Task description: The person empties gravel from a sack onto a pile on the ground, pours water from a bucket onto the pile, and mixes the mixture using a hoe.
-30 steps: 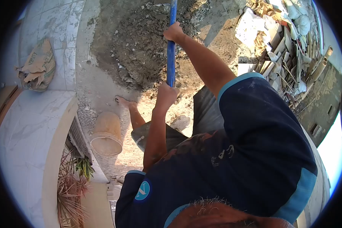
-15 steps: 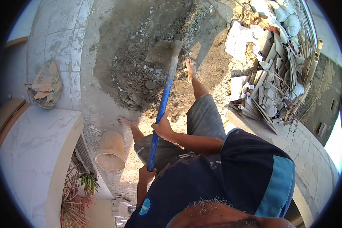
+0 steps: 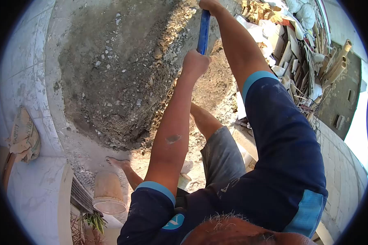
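Observation:
Both my hands grip the blue handle of a shovel, raised out in front of me at the top of the view. My left hand is closed around the handle's near end. Farther up, my right hand wraps the handle at the top edge of the picture. The shovel's blade is out of view. Below my arms, a broad mound of grey wet mix with stones spreads over the ground. My left foot is bare and stands at the mound's near edge.
A dusty bucket stands at lower left, near a plant. A torn paper sack lies on the left tiles. Broken boards and rubble are heaped at upper right, with bamboo poles beside them.
The shovel has swung up and forward from the mound, and its blade has left the view. Both arms are now stretched out. The view has shifted, so the bucket and sack appear lower.

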Demonstrator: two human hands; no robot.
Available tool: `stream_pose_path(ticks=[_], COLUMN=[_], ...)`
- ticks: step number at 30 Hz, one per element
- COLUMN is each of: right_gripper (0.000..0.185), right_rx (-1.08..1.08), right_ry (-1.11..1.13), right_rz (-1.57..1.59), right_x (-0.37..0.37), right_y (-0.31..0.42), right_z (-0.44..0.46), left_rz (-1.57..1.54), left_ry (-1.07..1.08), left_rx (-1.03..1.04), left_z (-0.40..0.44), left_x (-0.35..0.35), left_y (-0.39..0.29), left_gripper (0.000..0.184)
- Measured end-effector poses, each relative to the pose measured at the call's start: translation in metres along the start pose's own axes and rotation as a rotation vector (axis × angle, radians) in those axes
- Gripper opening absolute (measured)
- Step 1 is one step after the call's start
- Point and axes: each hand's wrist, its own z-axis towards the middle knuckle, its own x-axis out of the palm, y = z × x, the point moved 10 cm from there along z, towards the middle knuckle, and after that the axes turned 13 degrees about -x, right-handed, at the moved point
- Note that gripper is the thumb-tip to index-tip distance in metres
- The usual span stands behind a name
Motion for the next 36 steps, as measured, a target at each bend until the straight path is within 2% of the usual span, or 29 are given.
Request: stream_pose_path(ticks=[3,4,6,9,11,13,15,17,18,20,22,23,24,25,26,27,29,31,32,33,34,36], right_gripper=[0.069,0.052,0.074,0.071,0.068,0.065,0.062,0.061,0.064,0.069,0.062,0.059,0.060,0.062,0.067,0.072,0.073,0.069,0.062,0.057,0.058,0.053], right_rx=[0.574,0.734,0.698,0.645,0.581,0.573,0.663,0.648,0.647,0.616,0.571,0.583,0.545,0.516,0.470,0.433,0.506,0.517,0.501,0.458,0.480,0.507], right_ry=[-0.116,-0.279,-0.162,-0.089,0.003,0.051,0.049,-0.022,0.009,-0.002,-0.064,-0.016,0.027,0.109,-0.004,0.025,0.045,-0.077,-0.122,-0.268,-0.305,-0.344], right_rz=[0.879,0.873,0.928,1.003,0.957,1.016,1.176,1.099,1.196,1.121,1.294,1.261,1.360,1.392,1.413,1.357,1.442,1.344,1.315,1.197,1.166,0.953], right_x=[-0.026,-0.050,-0.049,-0.060,-0.026,-0.016,-0.013,0.002,0.004,0.024,-0.003,-0.014,-0.023,-0.027,-0.024,-0.027,-0.032,-0.033,-0.035,-0.032,-0.013,-0.037], right_y=[0.038,0.060,0.098,0.166,0.212,0.263,0.315,0.355,0.386,0.440,0.502,0.529,0.558,0.583,0.602,0.613,0.602,0.545,0.504,0.456,0.407,0.300], right_z=[-0.072,-0.111,-0.135,-0.175,-0.192,-0.212,-0.260,-0.290,-0.308,-0.336,-0.384,-0.411,-0.439,-0.463,-0.484,-0.497,-0.501,-0.465,-0.435,-0.401,-0.362,-0.285], left_rz=[0.083,0.110,0.132,0.148,0.177,0.228,0.327,0.382,0.372,0.381,0.413,0.358,0.373,0.377,0.378,0.405,0.429,0.428,0.341,0.252,0.262,0.158], left_ry=[-0.037,-0.066,-0.096,-0.070,0.007,-0.053,-0.058,-0.078,-0.078,-0.102,-0.148,-0.162,-0.151,-0.134,-0.114,-0.145,-0.206,-0.261,-0.280,-0.296,-0.318,-0.229], left_rx=[-0.045,-0.036,-0.047,-0.129,-0.254,-0.283,-0.279,-0.314,-0.333,-0.360,-0.430,-0.418,-0.538,-0.480,-0.503,-0.514,-0.497,-0.408,-0.376,-0.338,-0.204,-0.134], left_z=[-0.021,-0.030,-0.066,-0.137,-0.199,-0.231,-0.272,-0.312,-0.336,-0.387,-0.444,-0.476,-0.509,-0.533,-0.554,-0.567,-0.552,-0.496,-0.454,-0.397,-0.334,-0.218], left_x=[-0.008,-0.007,-0.014,-0.043,-0.065,-0.087,-0.105,-0.118,-0.126,-0.144,-0.162,-0.165,-0.168,-0.168,-0.168,-0.167,-0.159,-0.143,-0.129,-0.112,-0.093,-0.055], left_y=[0.027,0.043,0.068,0.090,0.095,0.144,0.173,0.219,0.235,0.264,0.305,0.319,0.348,0.369,0.377,0.393,0.403,0.390,0.376,0.358,0.340,0.260], left_gripper=[0.033,0.033,0.031,0.030,0.033,0.031,0.030,0.028,0.028,0.029,0.030,0.029,0.030,0.031,0.031,0.030,0.030,0.031,0.029,0.028,0.026,0.025])
